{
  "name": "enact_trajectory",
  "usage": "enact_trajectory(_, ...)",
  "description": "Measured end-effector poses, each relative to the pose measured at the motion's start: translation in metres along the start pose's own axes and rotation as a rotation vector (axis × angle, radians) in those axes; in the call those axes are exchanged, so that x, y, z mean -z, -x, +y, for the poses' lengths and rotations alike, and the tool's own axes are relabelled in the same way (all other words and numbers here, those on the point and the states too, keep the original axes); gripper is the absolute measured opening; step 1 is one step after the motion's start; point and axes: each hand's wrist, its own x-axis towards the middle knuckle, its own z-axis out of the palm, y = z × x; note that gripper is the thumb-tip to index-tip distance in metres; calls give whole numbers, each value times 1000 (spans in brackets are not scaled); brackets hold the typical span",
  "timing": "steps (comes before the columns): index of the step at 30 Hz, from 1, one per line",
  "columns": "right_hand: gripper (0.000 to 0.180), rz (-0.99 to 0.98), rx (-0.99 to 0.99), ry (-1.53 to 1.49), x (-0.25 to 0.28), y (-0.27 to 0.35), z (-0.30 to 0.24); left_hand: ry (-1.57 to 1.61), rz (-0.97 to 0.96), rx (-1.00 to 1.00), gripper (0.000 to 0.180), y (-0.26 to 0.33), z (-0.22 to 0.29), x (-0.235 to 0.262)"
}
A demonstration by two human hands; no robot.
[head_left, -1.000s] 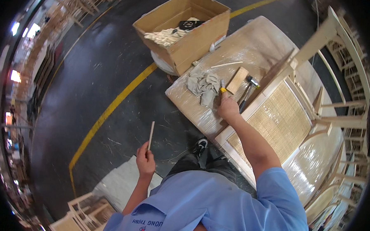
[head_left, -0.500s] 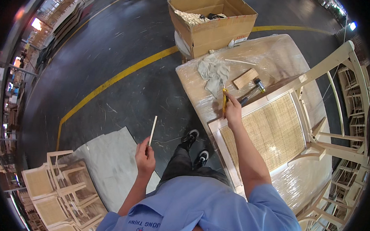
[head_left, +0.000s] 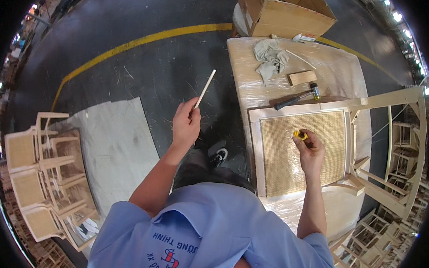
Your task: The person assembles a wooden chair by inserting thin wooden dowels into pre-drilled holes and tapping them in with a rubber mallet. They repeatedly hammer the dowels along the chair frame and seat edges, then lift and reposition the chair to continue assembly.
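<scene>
Wide room first: a dark floor (head_left: 145,78) curves away under a yellow line, furniture frames crowding its edges, and stacked chairs (head_left: 45,169) sit to the left beside a grey sheet (head_left: 118,139). Over on the right, the plastic-wrapped work surface (head_left: 243,82) looks shiny and wrinkled, with a pale wooden chair (head_left: 388,101) lying across it, woven seat (head_left: 280,158) facing up. A cardboard box (head_left: 296,25) stands at the far end; nearer come a crumpled cloth (head_left: 270,57) and a hammer (head_left: 297,98), its head close to a wood block (head_left: 302,78).

Now the hands! The left hand (head_left: 186,124), fingers closed, grips a slim pale strip (head_left: 205,88) near its lower end, up over the floor and well apart from the chair. The right hand (head_left: 312,152) is curled round a small yellow tool (head_left: 299,134) above the weave (whether it touches, I can't tell).

Good handling here, I'd judge, means a light pinch, since a strip that slender could snap, and a firm hold on the tool, its hidden end kept clear of cane and fingers.
</scene>
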Motion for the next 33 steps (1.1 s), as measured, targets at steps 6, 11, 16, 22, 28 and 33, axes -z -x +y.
enact_trajectory(6, 22, 36, 261, -61, -8, -19, -1, 42, 26, -15, 31, 27, -23, 2)
enact_trajectory(11, 19, -103, 107, -638, -47, -43, -25, -10, 131, 111, 30, 60, -63, 23)
enact_trajectory(16, 15, -168, 144, -773, -80, -72, -10, 2, 180, 180, 30, 91, -95, 41)
enact_trajectory(22, 22, -235, 120, -607, -108, -85, 3, 37, 216, 302, 31, 119, -111, 46)
enact_trajectory(28, 24, -323, 189, -450, -120, -90, 8, -24, 177, 350, 32, 127, -105, 49)
enact_trajectory(33, 25, -371, 212, -381, -126, -94, 6, 1, 196, 351, 33, 130, -112, 52)
